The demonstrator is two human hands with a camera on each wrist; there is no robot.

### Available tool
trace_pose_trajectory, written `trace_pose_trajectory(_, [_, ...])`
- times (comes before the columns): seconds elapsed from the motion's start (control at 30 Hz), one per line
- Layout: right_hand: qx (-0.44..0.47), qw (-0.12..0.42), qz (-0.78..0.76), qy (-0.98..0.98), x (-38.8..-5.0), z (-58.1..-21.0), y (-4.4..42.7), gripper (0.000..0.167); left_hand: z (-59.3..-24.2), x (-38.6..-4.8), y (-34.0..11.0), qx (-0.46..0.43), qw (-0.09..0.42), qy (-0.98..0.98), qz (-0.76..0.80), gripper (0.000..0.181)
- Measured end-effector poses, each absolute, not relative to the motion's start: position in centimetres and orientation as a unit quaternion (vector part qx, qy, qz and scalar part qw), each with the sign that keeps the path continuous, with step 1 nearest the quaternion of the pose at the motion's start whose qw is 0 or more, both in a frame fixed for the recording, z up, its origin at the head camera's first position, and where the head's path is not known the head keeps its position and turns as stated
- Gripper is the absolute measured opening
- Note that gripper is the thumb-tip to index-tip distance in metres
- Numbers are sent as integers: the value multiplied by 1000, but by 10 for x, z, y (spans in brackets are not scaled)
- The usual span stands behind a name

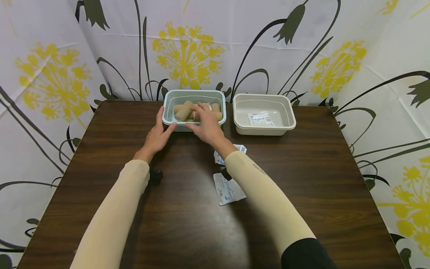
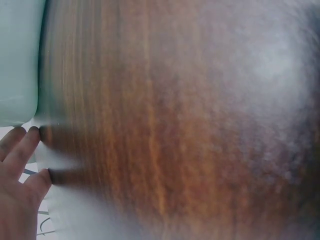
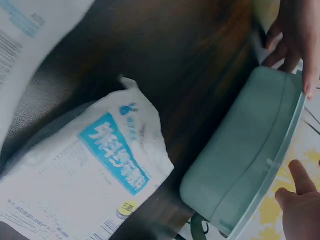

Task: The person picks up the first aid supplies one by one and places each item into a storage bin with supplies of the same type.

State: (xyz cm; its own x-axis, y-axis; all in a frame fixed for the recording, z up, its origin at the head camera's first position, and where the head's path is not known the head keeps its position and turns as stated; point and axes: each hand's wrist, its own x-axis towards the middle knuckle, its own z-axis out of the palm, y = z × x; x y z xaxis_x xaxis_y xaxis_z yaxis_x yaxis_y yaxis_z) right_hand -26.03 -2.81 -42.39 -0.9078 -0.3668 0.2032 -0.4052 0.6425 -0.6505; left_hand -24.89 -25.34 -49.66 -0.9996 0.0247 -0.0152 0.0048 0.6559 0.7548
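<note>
In the head view, a pale green plastic box [image 1: 171,96] at the table's back holds several tan bandage rolls [image 1: 184,111]. My left hand [image 1: 156,136] touches its front left corner, thumb at the front rim and fingers extended along the left side. My right hand [image 1: 206,125] reaches over the front rim, fingers spread above the rolls. No roll shows between its fingers, though the hand hides part of the contents. The right wrist view shows the box [image 3: 240,150] from its front side, the left hand [image 3: 295,45] at its corner.
Right of the green box stands a beige box [image 1: 265,130] with a white surgical packet [image 1: 260,118] inside. Two more white packets lie on the dark wooden table [image 1: 181,224]: one nearer [image 1: 229,189], another partly under the right forearm [image 1: 220,158]. Behind hangs a flowered cloth [image 1: 208,22].
</note>
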Motion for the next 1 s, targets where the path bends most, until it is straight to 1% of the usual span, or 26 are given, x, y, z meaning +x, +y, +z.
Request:
trace_pose_trajectory(0.13, [255,36,342,-904,-255,-427,-23,44,-496,-250,-252,7,10,910,414,83])
trace_pose_trajectory(0.23, [277,52,346,-895,-251,-429,-16,38,-496,-250,-252,5,16,909,416,83])
trace_pose_trajectory(0.37, [288,65,358,-886,-243,-429,-4,35,-495,-249,-253,2,23,909,416,82])
trace_pose_trajectory(0.5, [301,59,364,-879,-232,-424,10,36,-494,-248,-254,3,23,909,415,82])
trace_pose_trajectory(0.7, [333,19,357,-872,-208,-410,39,43,-492,-247,-255,3,18,911,413,83])
trace_pose_trajectory(0.83, [347,-28,333,-876,-187,-406,67,49,-493,-247,-252,5,20,911,411,82])
trace_pose_trajectory(1.0, [358,-92,277,-887,-161,-416,98,53,-492,-248,-252,6,21,910,415,82])
